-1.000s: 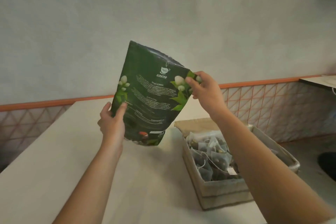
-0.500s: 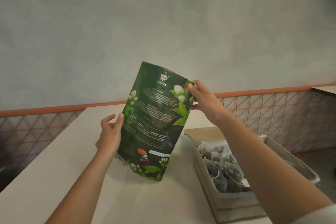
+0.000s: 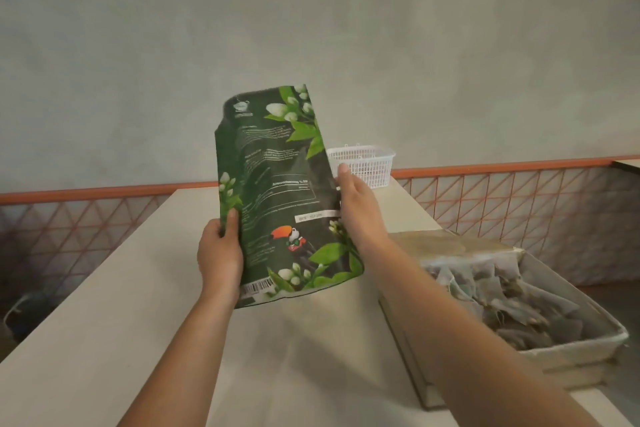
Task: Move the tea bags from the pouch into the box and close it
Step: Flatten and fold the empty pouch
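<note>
While your left hand [image 3: 220, 255] grips one edge of the dark green foil tea pouch [image 3: 280, 194] and your right hand [image 3: 358, 210] steadies the other, you hold it upright above the table [image 3: 104, 340], apparently emptied, beside the open cardboard box [image 3: 571, 355] heaped with mesh tea bags [image 3: 502, 302].

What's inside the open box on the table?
The box holds a pile of tea bags. The right arm covers its near left corner, and bags underneath stay hidden.
</note>
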